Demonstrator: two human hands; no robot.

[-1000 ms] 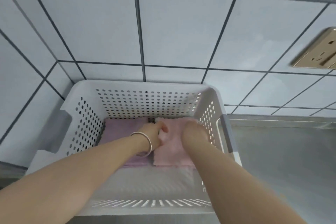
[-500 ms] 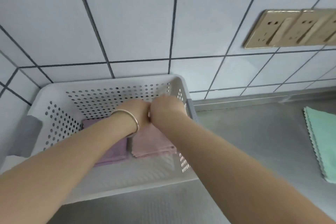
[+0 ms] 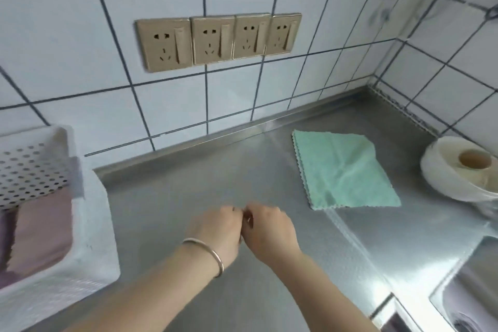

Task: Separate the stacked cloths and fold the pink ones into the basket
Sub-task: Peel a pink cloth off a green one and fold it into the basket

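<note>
Both hands are now hovering over the bare stainless steel desk (image 3: 188, 183), out of the white perforated plastic basket (image 3: 89, 224) where they were pressing down on the folded pink cloth a moment ago. The left hand (image 3: 215, 232), wearing a thin silver bangle (image 3: 207, 253), and the right hand (image 3: 269, 234) are meeting knuckle to knuckle in the middle of the view, fingers curling loosely; each grip is holding nothing that shows, though the fingertips are turning away from the camera, so whether they are fully pressed together is hard to tell.

The folded pale pink cloth (image 3: 45, 229) is lying inside the basket at the left edge of the view, just beside a mauve folded cloth (image 3: 4, 245) that is only partly showing. The view is also swinging right, bringing in the mint green scalloped-edge cloths (image 3: 347, 170), which are lying flat as a small stack on the desk, well apart from the basket and near a white roll of plastic bags (image 3: 463, 167).

Judging by this, one pink cloth is finished and placed; no further pink cloth is showing on the desk, so the folding is looking close to done, unless one is hiding under the green stack
</note>
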